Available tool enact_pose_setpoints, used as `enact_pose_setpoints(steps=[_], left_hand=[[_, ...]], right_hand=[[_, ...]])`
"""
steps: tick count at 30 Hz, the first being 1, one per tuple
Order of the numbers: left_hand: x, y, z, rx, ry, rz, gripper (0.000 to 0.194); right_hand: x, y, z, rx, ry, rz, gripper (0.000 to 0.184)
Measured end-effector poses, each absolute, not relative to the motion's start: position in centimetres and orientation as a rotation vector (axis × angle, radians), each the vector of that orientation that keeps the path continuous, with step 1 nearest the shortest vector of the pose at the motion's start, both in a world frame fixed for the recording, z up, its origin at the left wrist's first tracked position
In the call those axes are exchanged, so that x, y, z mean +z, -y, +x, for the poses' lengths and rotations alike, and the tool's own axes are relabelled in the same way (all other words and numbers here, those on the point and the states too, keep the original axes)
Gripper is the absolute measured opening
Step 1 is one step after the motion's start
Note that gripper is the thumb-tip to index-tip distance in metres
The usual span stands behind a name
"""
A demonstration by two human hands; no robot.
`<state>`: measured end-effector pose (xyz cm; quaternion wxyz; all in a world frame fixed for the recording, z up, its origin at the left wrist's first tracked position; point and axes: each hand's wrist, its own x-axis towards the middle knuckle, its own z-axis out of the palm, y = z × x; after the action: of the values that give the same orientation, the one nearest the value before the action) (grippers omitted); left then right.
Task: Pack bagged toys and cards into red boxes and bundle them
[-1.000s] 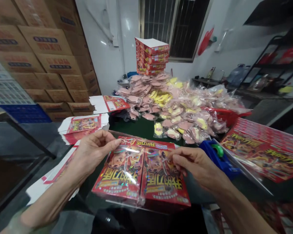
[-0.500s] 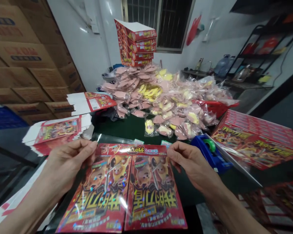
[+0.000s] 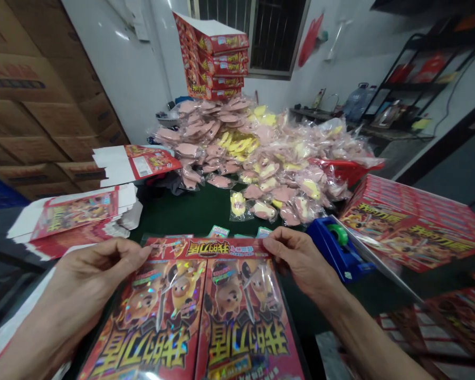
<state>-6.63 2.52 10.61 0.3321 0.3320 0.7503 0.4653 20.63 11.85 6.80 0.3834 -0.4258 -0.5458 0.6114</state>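
Observation:
A red printed display box (image 3: 237, 311) with cartoon figures and yellow lettering, upside down to me, lies close in front of me under glossy clear film. At its far left corner, my left hand (image 3: 85, 279) pinches the edge between thumb and fingers. My right hand (image 3: 304, 258) pinches the far right corner the same way. Just beyond the far edge, small green-edged cards (image 3: 219, 231) peek out. A blue tape dispenser (image 3: 336, 248) with a green core stands right of my right hand. The near end of the box runs out of view.
Bagged pink and yellow toys (image 3: 237, 142) heap over the green table (image 3: 174, 211). Flat cartons (image 3: 75, 216) are stacked left; packed red boxes (image 3: 411, 221) stand right. More red boxes (image 3: 217, 63) rise behind the heap. Brown cartons (image 3: 39, 105) line the left wall.
The clear film that stuck out past the box's far left edge now lies down along that edge. The box appears nearer and larger, and both hands keep pinching its corners. The view has shifted slightly.

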Motion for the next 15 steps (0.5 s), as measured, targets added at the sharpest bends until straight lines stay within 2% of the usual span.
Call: enact_pose_setpoints(steps=[3,8,15], left_hand=[[10.7,-2.7,-6.7,1.251,-1.897,0.774,0.028],[10.4,-2.9,-6.9,1.254,-1.845,0.744,0.028],[10.5,-3.0,-6.9,1.255,-1.829,0.691,0.028]], right_hand=[[7.0,-11.8,20.9,1.52,1.471,-1.099,0.033],[7.6,-11.5,20.8,1.273,1.589,-1.137,0.021],[7.9,-11.4,20.7,1.279,1.601,-1.145,0.022]])
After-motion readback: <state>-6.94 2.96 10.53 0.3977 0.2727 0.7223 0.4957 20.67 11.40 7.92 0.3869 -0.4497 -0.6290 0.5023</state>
